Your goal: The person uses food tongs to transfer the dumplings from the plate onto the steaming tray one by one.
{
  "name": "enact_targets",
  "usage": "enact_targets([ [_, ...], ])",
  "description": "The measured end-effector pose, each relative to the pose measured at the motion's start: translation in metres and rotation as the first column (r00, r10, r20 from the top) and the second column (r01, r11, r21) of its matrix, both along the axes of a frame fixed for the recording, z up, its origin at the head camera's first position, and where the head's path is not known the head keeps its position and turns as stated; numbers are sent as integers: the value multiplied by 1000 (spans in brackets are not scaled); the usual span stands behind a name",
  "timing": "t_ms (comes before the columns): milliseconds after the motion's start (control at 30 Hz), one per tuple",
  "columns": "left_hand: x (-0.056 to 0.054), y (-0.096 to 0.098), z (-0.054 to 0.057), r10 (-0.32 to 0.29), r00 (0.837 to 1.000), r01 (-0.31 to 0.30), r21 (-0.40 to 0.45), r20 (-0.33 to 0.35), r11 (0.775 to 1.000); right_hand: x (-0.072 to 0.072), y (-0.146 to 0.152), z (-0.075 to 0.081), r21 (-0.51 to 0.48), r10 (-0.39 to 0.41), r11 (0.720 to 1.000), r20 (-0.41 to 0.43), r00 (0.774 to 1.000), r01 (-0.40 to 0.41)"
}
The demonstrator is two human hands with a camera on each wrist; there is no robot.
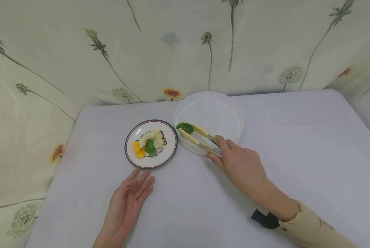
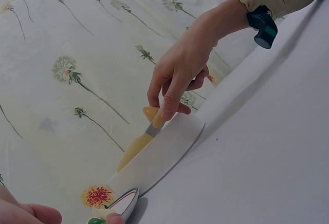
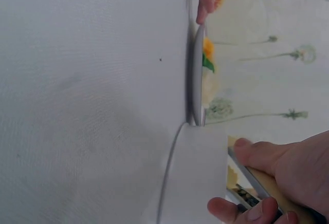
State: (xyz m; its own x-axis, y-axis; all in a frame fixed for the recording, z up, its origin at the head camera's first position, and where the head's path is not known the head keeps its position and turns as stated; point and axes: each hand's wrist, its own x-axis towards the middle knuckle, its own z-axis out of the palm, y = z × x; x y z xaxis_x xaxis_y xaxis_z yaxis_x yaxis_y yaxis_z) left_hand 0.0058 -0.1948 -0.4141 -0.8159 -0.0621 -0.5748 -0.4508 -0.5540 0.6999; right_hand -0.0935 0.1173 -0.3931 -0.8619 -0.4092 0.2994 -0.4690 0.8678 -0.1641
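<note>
In the head view my right hand (image 1: 242, 165) grips yellow-tipped tongs (image 1: 200, 132), which reach over the left part of a round white basket (image 1: 239, 119) with a perforated bottom. Between the tips of the tongs sits a piece of green pepper (image 1: 186, 127). My left hand (image 1: 127, 199) lies palm up, fingers extended, with its fingertips right at the near rim of a white plate (image 1: 169, 156). That plate bears a yellow pepper piece (image 1: 138, 150), a green pepper piece (image 1: 150, 148) and pale cauliflower-like pieces (image 1: 158, 142).
Plate and basket stand side by side on a white-covered table (image 1: 296, 144). A flower-patterned cloth (image 1: 185, 51) hangs behind the table's far edge. A dark wrist camera (image 1: 265, 219) is strapped at the right sleeve (image 1: 309, 220).
</note>
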Motion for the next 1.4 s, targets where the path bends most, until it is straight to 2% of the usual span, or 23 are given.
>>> enact_targets([
  [200,-1,0,-1,-4,1000,4,4,1,1000,0,0,0,3,6,1000,-31,999,-6],
  [567,-2,0,1,-6,1000,6,6,0,1000,3,-2,3,5,-5,1000,-13,1000,5],
  [767,-1,0,0,-9,1000,9,5,-4,1000,6,-6,8,-2,-6,1000,-39,999,6],
  [900,0,-1,-1,-3,1000,3,11,-2,1000,7,-11,13,-6,-1,1000,-2,1000,1],
  [1067,0,-2,-1,1,1000,-1,12,0,1000,9,-21,15,-3,32,999,61,998,-32],
  [1233,0,-2,-2,-5,1000,5,4,2,1000,8,-29,12,-5,92,996,54,994,-92],
  [1400,0,-2,-2,-13,1000,13,-5,2,1000,7,-33,8,1,116,993,67,991,-117],
])
